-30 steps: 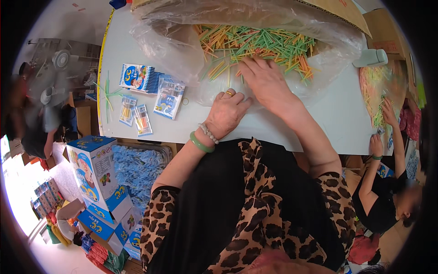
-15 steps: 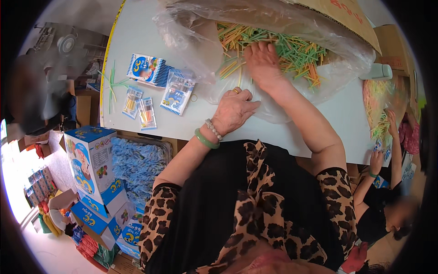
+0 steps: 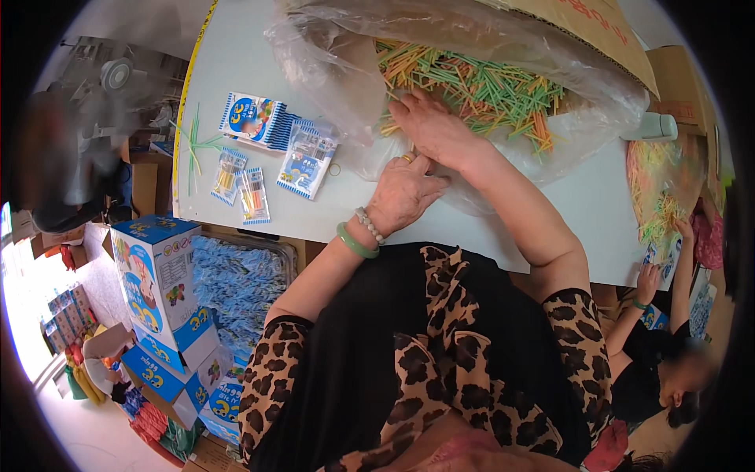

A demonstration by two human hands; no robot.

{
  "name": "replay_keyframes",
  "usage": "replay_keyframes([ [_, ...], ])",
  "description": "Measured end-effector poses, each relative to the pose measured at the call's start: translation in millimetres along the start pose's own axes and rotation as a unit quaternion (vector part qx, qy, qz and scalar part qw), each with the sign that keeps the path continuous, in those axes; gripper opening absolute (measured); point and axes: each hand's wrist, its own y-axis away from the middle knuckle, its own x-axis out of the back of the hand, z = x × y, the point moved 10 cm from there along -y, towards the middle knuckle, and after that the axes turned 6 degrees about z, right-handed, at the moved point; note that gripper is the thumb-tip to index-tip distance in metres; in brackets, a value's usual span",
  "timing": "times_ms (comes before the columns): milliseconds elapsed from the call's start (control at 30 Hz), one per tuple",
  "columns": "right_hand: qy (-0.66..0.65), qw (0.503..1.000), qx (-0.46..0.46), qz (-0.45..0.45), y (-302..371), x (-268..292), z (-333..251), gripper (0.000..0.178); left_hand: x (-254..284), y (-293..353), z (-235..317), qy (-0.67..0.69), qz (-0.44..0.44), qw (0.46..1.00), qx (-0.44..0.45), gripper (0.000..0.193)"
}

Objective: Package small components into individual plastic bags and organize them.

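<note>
Thin green, orange and yellow sticks lie heaped in a clear plastic bag that spills from a cardboard box onto the table. My right hand rests at the near left edge of the heap, palm down, fingers stretched apart over a few sticks; its thumb is hidden. Just below it is my left hand, wearing a ring, a bead bracelet and a green bangle. Its fingers are curled closed, and a stick end seems to show above them; what they hold is hidden. The two hands nearly touch.
Left on the white table are a stack of blue-and-white packets, a larger packet, two small packets and loose green sticks. Printed cartons stand below left. A co-worker handles sticks at right.
My right hand has moved left and nearer to me, from the middle of the stick heap to its edge beside my left hand. The left hand has hardly moved.
</note>
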Motion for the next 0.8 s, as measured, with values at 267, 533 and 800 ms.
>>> replay_keyframes([
  [267,0.132,0.99,-0.044,-0.018,-15,-2,11,0.029,0,-2,2,0.0,-0.004,1.0,-0.01,0.019],
  [533,0.008,0.975,-0.187,-0.119,-12,-12,46,0.025,0,1,-1,0.032,-0.004,0.999,0.006,0.023],
  [800,-0.024,0.959,-0.242,-0.148,1,-1,42,0.028,-1,6,-3,0.03,-0.002,1.0,0.008,0.024],
])
